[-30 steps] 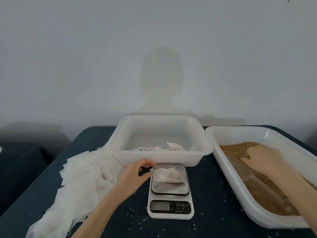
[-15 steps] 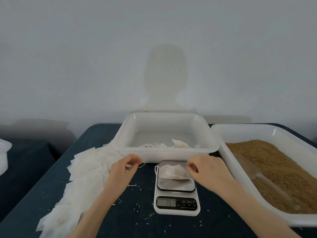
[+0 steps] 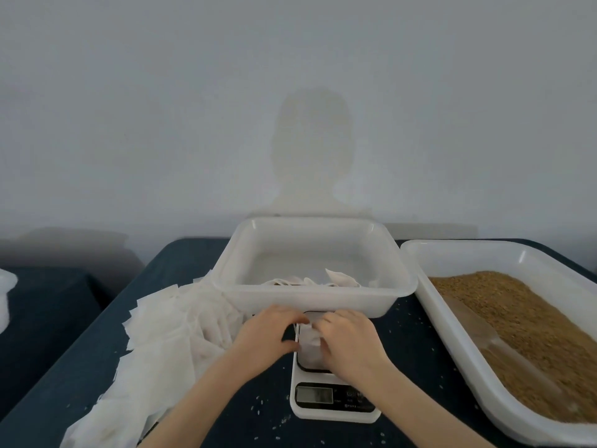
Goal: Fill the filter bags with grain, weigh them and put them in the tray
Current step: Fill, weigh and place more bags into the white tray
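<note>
A white filter bag (image 3: 309,340) lies on the platform of the small white scale (image 3: 332,399) at the table's middle. Both hands meet over it: my left hand (image 3: 268,337) holds its left side with curled fingers, and my right hand (image 3: 350,342) grips its right side and covers much of the platform. Behind the scale stands the white tray (image 3: 245,295) with a few filled bags (image 3: 339,279) lying at its front. On the right sits a large white tub (image 3: 452,337) of brown grain (image 3: 529,324).
A spread pile of empty filter bags (image 3: 155,347) covers the table's left side. Loose grains dot the dark blue tablecloth (image 3: 265,418) around the scale. A clear scoop (image 3: 484,337) lies in the grain tub. A white container edge (image 3: 5,295) shows at far left.
My right hand left the grain tub and came to the scale. My left hand moved right from beside the scale. Both now hold the bag on the platform.
</note>
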The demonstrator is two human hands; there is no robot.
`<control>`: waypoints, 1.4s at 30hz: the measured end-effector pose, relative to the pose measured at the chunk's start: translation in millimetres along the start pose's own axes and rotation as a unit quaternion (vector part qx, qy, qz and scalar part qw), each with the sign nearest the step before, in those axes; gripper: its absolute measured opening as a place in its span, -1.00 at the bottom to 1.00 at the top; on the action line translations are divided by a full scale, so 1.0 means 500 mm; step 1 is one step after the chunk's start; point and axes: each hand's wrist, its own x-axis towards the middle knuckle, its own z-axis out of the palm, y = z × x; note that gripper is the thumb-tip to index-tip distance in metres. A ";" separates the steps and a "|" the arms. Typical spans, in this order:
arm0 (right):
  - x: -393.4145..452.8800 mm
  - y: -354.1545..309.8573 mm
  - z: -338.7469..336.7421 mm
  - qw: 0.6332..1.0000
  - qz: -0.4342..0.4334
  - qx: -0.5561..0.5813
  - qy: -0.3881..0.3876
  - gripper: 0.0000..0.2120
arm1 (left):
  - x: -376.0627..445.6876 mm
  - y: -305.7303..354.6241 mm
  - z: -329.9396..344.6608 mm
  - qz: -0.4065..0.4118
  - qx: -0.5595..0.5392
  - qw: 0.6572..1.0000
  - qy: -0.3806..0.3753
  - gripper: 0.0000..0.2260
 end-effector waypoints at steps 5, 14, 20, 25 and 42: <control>0.015 0.017 -0.027 0.995 0.038 0.095 -0.006 -0.65 | 0.009 0.012 -0.010 0.026 0.035 0.998 -0.042 -0.68; 0.173 0.094 -0.140 0.967 0.111 0.211 0.094 -0.66 | 0.151 0.041 -0.146 -0.055 -0.122 0.977 0.167 -0.82; 0.261 0.124 -0.066 0.974 0.185 0.128 0.024 -0.66 | 0.277 0.017 -0.088 -0.123 -0.010 0.979 0.160 -0.88; 0.259 0.133 0.010 0.961 0.187 0.130 -0.158 -0.71 | 0.299 -0.020 -0.009 -0.168 0.133 0.974 -0.069 -0.74; 0.082 -0.014 -0.076 0.975 0.074 0.210 -0.002 -0.78 | 0.012 0.006 -0.138 -0.114 0.015 0.987 0.109 -0.84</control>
